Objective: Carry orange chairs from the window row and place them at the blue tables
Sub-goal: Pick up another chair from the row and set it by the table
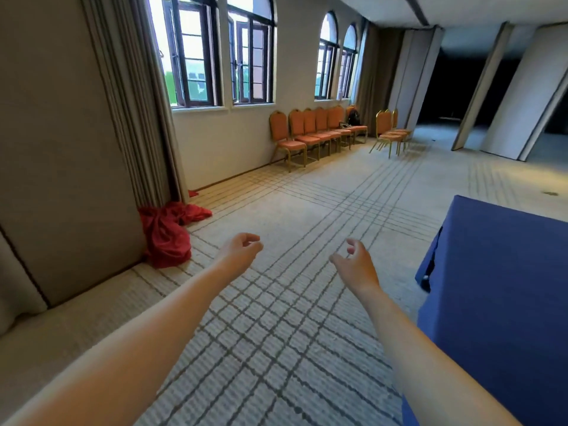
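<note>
**A:** Where are the hands?

**B:** Both are stretched out over the patterned carpet (276, 333). The left hand (241, 249) has its fingers loosely curled, thumb close to the fingertips, gripping nothing. The right hand (356, 262) is relaxed as well, fingers slightly bent and spread, nothing in it.

**A:** What's nearest to them?

**B:** To the right of the right fingers is the corner of a blue table (498, 272), its cloth hanging down to the floor. Left of the left fingers, a red cloth (169, 232) lies heaped at the foot of a grey curtain (132, 103).

**A:** And the chairs?

**B:** Well beyond the fingertips, ahead and a little right, a row of orange chairs (310, 130) stands against the wall under the arched windows (221, 56). A dark thing (353, 116) sits at the far end of the row. It's perhaps a bag, but too small to be sure.

**A:** Anything past that?

**B:** Right of the row and apart from it, a small cluster (390, 132) of the same chairs stands out on the carpet. Behind them, pale partition panels (507, 103) frame a dark opening.
</note>
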Demonstrator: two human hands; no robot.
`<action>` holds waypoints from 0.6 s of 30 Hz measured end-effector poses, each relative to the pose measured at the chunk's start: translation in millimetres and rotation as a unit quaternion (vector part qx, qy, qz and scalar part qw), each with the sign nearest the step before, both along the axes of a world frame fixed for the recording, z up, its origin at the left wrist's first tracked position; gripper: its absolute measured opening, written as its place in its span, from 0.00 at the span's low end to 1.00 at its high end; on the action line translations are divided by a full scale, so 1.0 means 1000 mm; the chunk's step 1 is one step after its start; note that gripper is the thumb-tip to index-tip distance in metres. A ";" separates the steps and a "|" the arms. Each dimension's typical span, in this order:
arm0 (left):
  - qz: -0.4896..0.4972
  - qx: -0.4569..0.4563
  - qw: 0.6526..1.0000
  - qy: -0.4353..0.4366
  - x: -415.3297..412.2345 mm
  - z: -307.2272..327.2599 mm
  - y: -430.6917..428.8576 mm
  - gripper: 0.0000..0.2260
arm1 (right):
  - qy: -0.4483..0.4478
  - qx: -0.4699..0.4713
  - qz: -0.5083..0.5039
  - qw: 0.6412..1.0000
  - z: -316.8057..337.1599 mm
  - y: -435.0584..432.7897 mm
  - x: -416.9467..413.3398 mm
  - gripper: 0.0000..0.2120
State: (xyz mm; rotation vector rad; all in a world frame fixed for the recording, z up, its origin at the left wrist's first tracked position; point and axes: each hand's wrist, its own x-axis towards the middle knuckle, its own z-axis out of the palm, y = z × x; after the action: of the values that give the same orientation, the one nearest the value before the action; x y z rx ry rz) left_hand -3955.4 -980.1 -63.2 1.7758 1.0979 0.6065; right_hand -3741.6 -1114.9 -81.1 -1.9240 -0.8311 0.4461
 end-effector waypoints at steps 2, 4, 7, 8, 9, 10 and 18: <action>-0.006 0.001 1.000 -0.011 0.030 0.004 0.039 0.15 | -0.011 -0.007 -0.006 1.000 0.009 0.040 0.032 0.30; -0.010 0.003 1.000 -0.006 0.054 0.005 0.071 0.14 | -0.015 -0.012 -0.005 1.000 0.012 0.072 0.055 0.29; -0.022 0.007 1.000 -0.005 0.091 0.006 0.129 0.14 | -0.022 -0.008 -0.011 1.000 0.013 0.129 0.091 0.28; -0.026 0.007 1.000 -0.007 0.103 0.005 0.152 0.14 | -0.020 -0.008 -0.015 1.000 0.013 0.149 0.103 0.29; -0.030 0.006 1.000 -0.006 0.117 0.006 0.175 0.14 | -0.018 -0.006 -0.021 1.000 0.013 0.171 0.117 0.29; -0.034 0.007 0.999 -0.006 0.129 0.005 0.200 0.15 | -0.020 -0.003 -0.027 0.999 0.013 0.194 0.129 0.29; -0.081 0.006 0.996 -0.036 0.244 0.019 0.412 0.15 | -0.034 0.010 -0.090 0.995 0.030 0.370 0.226 0.30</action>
State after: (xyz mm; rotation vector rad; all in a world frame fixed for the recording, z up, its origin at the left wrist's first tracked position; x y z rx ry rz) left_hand -3711.2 -568.5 -44.7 1.8183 0.8925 0.5729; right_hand -3515.8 -744.6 -51.5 -1.9843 -0.6947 0.2634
